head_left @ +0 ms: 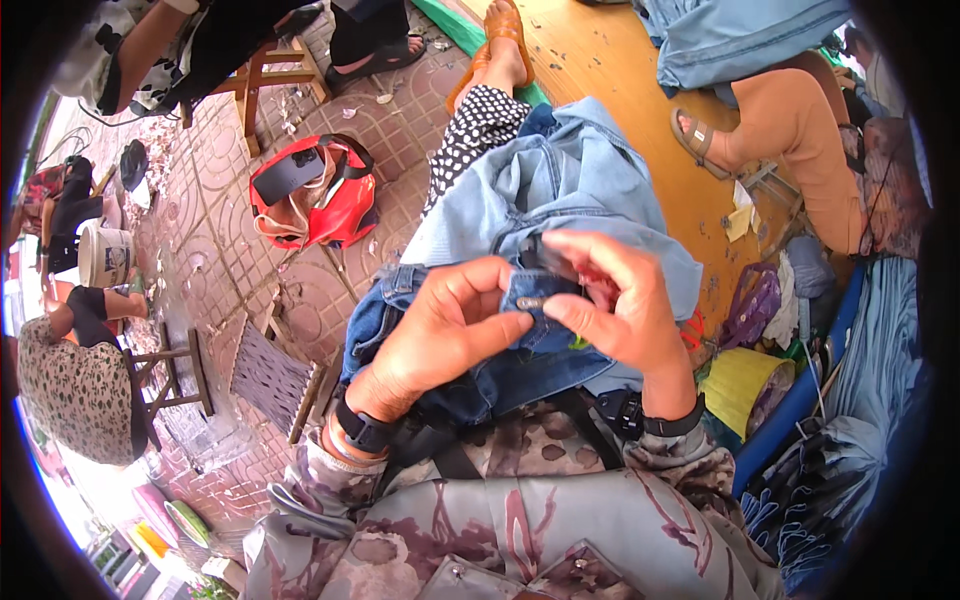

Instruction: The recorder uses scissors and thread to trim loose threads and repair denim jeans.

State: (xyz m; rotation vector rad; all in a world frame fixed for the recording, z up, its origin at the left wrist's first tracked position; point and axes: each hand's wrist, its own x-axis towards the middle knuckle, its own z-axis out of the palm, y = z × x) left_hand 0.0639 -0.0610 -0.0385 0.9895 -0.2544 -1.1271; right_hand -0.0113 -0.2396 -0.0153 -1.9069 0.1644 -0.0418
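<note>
A dark blue denim garment (480, 382) lies bunched across my lap. Its waistband edge, with a small buttonhole-like slot (531, 303), is raised between my hands. My left hand (455, 325) is closed, pinching that edge between thumb and forefinger. Just right of the slot, the thumb of my right hand (615, 300) presses on the denim, while its other fingers curl above and are smeared by motion. Something reddish shows blurred inside the right hand; I cannot make out what it is. Light blue denim (600, 180) lies beyond my hands.
A red bag (345, 205) with a dark phone (290, 175) on top stands on the paving at left. Nearby is a low folding stool (270, 375). Other people sit around a wooden board (590, 60). A yellow container (740, 390) and piled denim (870, 370) are at right.
</note>
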